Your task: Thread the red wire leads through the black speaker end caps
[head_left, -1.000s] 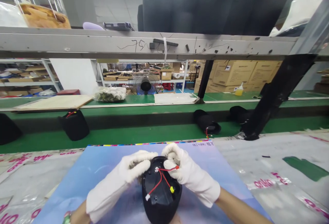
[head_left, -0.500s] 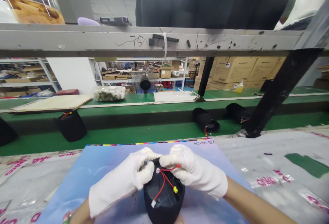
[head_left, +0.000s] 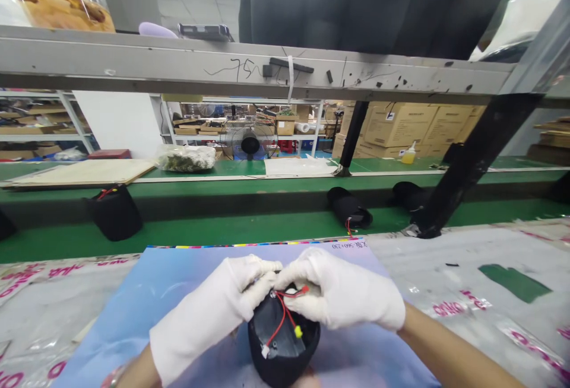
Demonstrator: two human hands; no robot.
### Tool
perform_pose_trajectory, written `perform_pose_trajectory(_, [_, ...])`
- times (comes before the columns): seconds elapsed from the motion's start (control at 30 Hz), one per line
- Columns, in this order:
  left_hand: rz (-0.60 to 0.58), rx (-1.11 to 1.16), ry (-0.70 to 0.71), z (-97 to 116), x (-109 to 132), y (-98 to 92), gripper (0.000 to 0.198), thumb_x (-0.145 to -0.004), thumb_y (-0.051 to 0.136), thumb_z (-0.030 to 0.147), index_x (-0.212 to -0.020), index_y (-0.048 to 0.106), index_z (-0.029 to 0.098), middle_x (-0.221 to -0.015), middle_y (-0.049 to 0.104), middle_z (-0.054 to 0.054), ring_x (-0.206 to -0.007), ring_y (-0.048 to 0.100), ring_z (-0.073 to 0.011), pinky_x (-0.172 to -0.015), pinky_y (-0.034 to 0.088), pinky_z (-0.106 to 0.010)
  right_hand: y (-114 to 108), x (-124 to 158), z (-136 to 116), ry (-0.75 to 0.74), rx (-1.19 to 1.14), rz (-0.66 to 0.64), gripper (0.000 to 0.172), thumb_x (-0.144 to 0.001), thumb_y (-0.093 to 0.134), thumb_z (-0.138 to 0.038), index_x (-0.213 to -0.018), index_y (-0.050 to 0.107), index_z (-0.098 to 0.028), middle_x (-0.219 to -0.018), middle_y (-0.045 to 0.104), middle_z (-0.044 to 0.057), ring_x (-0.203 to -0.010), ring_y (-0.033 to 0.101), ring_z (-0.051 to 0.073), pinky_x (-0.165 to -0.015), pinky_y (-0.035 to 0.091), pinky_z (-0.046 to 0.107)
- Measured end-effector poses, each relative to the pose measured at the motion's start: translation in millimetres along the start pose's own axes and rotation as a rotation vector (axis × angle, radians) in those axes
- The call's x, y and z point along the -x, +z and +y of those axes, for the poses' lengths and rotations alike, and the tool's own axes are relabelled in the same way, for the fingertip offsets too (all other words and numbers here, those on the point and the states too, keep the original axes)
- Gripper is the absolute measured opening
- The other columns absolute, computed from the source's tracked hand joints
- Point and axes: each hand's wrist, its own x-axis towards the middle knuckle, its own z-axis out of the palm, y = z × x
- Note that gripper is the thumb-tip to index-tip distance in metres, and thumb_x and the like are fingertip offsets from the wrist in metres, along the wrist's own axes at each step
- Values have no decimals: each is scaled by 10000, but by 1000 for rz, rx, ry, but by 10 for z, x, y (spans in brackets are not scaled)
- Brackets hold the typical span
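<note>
A black fabric-covered housing [head_left: 285,364] stands at the front middle, its hollow end toward me. Red wires [head_left: 282,317] come out near its far rim, carrying a white plug [head_left: 266,352], a yellow plug [head_left: 298,331] and a red tip [head_left: 305,289]. My left hand [head_left: 247,293], in a white glove, is closed on the far left of the rim. Gloved in white too, my right hand [head_left: 327,290] pinches the rim's far right side, with the red-tipped wire running across its fingers. Both sets of fingertips nearly meet and hide that edge.
A blue printed sheet [head_left: 178,281] lies beneath the housing. Beyond it, a green conveyor belt [head_left: 231,228] carries more black housings, one upright at left [head_left: 114,213] and one lying at right [head_left: 350,207]. A metal shelf beam [head_left: 178,59] crosses above; a black post [head_left: 472,168] slants down at right.
My right fingers have shifted left and inward along the rim, closer to my left fingers. The view has tilted slightly, and the housings on the belt appear a little further left.
</note>
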Motion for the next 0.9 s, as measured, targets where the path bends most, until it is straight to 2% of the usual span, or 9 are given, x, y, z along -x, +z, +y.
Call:
perform_pose_trajectory(0.07, [15, -57, 17, -7, 14, -13, 246, -948, 481, 289, -903, 721, 267, -854, 727, 26, -792, 647, -163, -781, 477, -213, -79, 43, 48, 62, -174, 97, 240, -801, 540, -201, -1028, 616, -212, -662, 484, -49, -541, 389, 97, -516, 338, 205])
perform_pose_trajectory(0.17, [29, -101, 30, -30, 10, -13, 272, -960, 456, 323, -884, 709, 254, -833, 718, 13, -809, 646, -173, -811, 468, -234, -178, 87, 155, 128, -147, 167, 292, -848, 510, -295, -1116, 559, -190, -659, 443, -54, -565, 390, 105, -531, 350, 211])
perform_pose_trajectory(0.33, [-2, -95, 80, -85, -17, 46, 280, -956, 423, 261, -1043, 688, 272, -987, 724, 5, -843, 645, -157, -851, 472, -250, -75, -53, 191, 179, -35, 16, 128, -785, 599, -263, -874, 623, -175, -661, 552, -37, -566, 457, 95, -519, 361, 193])
perform_pose_trajectory(0.4, [45, -79, 38, -87, 8, 29, 321, -956, 408, 258, -1193, 624, 272, -925, 714, -4, -787, 643, -154, -804, 491, -257, -4, -131, 142, 203, 35, 45, 66, -721, 619, -197, -741, 558, -185, -612, 504, -60, -542, 403, 82, -500, 303, 187])
perform_pose_trajectory(0.47, [66, -54, -25, -72, 55, -38, 356, -954, 414, 294, -1271, 571, 254, -821, 694, -7, -703, 635, -157, -718, 508, -259, 35, -173, 88, 229, 104, 83, 165, -669, 632, -161, -648, 471, -195, -559, 410, -84, -524, 319, 75, -482, 238, 193])
perform_pose_trajectory(0.57, [-40, 49, -108, -59, 115, -177, 380, -961, 416, 400, -1252, 602, 242, -686, 683, 2, -615, 644, -159, -640, 529, -260, 38, -165, 42, 264, 155, 83, 224, -666, 634, -177, -614, 417, -201, -526, 341, -98, -508, 265, 73, -457, 204, 190])
perform_pose_trajectory(0.7, [-255, 314, -292, -125, 97, -219, 462, -960, 453, 462, -1347, 544, 225, -652, 693, 13, -473, 589, -102, -530, 515, -223, 29, -132, 25, 297, 211, 89, 229, -669, 659, -227, -641, 433, -208, -537, 418, -92, -506, 320, 75, -449, 223, 182])
perform_pose_trajectory(0.8, [-244, 250, -300, -147, 52, -139, 421, -952, 481, 403, -1329, 560, 234, -804, 728, -12, -441, 557, -69, -462, 491, -188, 49, -148, -22, 308, 257, 107, 262, -653, 663, -245, -618, 405, -212, -511, 405, -89, -476, 312, 77, -434, 199, 197])
perform_pose_trajectory(0.9, [-196, 118, -276, -90, 16, -83, 372, -935, 442, 273, -1278, 582, 247, -832, 700, 11, -425, 537, -61, -406, 479, -166, 65, -195, -100, 310, 311, 141, 285, -633, 632, -215, -583, 351, -212, -471, 319, -85, -447, 233, 84, -434, 146, 233])
